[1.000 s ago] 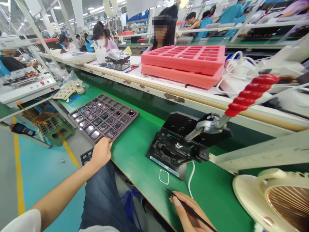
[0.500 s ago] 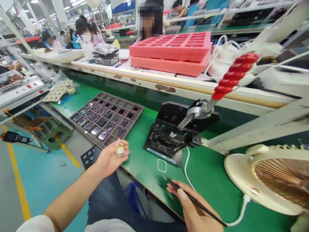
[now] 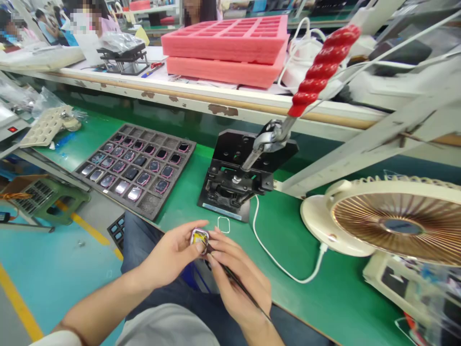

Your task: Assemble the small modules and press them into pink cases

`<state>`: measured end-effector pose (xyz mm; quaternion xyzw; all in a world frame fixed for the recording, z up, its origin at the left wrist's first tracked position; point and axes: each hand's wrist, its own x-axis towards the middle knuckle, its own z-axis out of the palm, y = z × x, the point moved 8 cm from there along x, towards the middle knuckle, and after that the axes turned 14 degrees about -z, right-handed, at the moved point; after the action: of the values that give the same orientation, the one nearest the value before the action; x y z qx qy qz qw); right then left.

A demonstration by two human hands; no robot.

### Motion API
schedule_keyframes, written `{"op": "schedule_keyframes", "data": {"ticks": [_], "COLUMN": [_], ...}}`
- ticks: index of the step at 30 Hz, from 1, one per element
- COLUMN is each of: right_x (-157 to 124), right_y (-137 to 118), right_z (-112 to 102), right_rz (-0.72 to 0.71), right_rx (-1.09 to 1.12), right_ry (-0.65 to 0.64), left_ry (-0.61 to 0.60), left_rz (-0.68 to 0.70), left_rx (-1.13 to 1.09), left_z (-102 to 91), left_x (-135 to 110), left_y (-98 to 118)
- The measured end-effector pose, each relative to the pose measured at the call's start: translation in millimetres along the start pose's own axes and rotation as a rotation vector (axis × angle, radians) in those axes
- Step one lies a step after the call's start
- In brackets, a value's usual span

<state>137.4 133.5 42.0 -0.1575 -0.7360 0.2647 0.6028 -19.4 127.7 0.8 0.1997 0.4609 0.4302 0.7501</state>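
Observation:
My left hand (image 3: 172, 254) pinches a small watch case (image 3: 199, 238) with a yellow inside, held over the table's front edge. My right hand (image 3: 236, 276) grips thin black tweezers (image 3: 230, 278), whose tip touches the case. Just beyond my fingers a thin white rectangular ring (image 3: 224, 224) lies on the green mat. Behind it stands a black lever press (image 3: 237, 178) with a red ribbed handle (image 3: 322, 65). A dark tray (image 3: 144, 202) of several similar watch cases sits to the left.
A white desk fan (image 3: 392, 221) lies face up at the right, its white cable (image 3: 273, 254) running across the mat. Pink foam trays (image 3: 230, 48) are stacked on the raised shelf behind. Other people work at benches far left. A green stool (image 3: 43, 199) stands on the floor.
My left hand took a watch case from the tray and carried it right, in front of me. My right hand came up with the tweezers to meet it. The view tilted down.

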Motion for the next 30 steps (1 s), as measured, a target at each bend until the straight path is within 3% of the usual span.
{"op": "schedule_keyframes", "data": {"ticks": [19,25,30], "right_x": [-11,-20,-30], "right_y": [-3,-4,-3], "right_z": [1,4,-4], "right_rz": [-0.025,-0.111,-0.084], "right_rx": [-0.007,-0.074,-0.145], "right_ry": [-0.05,-0.078,0.065], "left_ry": [0.078,0.013,-0.063], "left_rz": [0.01,-0.064,-0.162], "left_rx": [0.319,0.08,-0.152], "left_z": [8.4,6.3,7.0], "left_x": [-9,0,7], "left_y": [-7,-13,-17]}}
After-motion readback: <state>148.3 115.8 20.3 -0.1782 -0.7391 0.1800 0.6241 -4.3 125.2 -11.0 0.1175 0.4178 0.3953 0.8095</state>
